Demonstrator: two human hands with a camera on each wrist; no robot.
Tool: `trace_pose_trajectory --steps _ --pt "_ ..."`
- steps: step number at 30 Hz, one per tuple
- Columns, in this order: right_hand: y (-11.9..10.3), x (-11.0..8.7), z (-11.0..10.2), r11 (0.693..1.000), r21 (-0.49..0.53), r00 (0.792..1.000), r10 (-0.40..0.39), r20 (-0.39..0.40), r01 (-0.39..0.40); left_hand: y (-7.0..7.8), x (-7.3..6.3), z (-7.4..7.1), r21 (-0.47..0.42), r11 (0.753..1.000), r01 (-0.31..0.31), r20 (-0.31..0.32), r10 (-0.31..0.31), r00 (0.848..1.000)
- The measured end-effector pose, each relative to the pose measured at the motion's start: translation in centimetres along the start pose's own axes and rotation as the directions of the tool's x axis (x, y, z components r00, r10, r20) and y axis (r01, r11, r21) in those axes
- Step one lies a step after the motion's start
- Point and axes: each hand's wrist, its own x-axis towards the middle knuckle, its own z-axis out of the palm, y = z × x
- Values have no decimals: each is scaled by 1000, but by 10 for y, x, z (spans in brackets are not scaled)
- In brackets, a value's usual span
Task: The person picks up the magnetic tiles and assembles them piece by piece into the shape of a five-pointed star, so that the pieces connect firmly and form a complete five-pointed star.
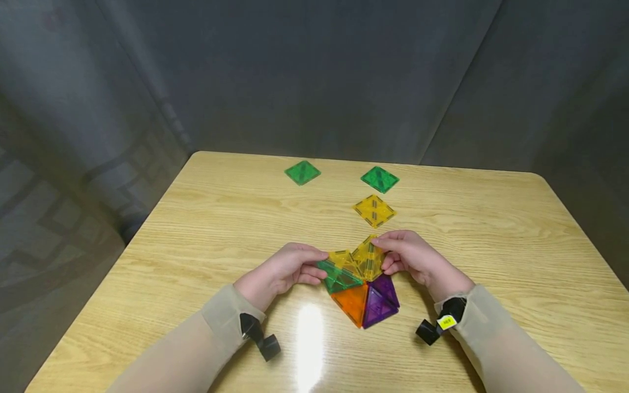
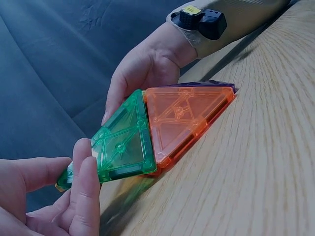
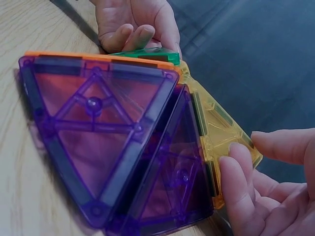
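Note:
Between the hands stands a joined cluster of translucent magnetic tiles, triangles among them. My left hand (image 1: 295,265) pinches the outer corner of a green triangular tile (image 2: 120,145) with thumb and fingers. On the right, my right hand (image 1: 410,256) pinches the outer edge of a yellow tile (image 3: 216,130), thumb on one face and fingers on the other. An orange tile (image 2: 184,120) adjoins the green one. Two purple tiles (image 3: 93,132) sit beside the orange, meeting at an angle. Another yellow tile (image 1: 344,257) lies behind the green one in the head view.
Farther back on the wooden table (image 1: 221,218) lie a yellow diamond shape (image 1: 374,211) and two green diamond shapes, one to the left (image 1: 302,172) and one to the right (image 1: 380,179). A grey curtain (image 1: 314,82) hangs behind the table. Both wrists carry small black cameras.

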Motion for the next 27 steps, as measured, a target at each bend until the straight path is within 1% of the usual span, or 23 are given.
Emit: trace_pose_trajectory --steps 8,12,21,27 --pt "0 -2 1 1000 19 1000 -13 -10 14 -1 0 1 38 999 -2 -8 3 1000" --pt "1 -1 0 1000 27 1000 -10 -22 11 -2 -2 2 41 999 -5 -8 6 1000" --pt "1 -2 1 1000 23 998 -9 -65 10 -4 -3 2 39 998 -46 52 44 998" --pt "1 -2 0 1000 24 998 -10 -68 12 -4 -3 3 28 998 -49 58 47 997"
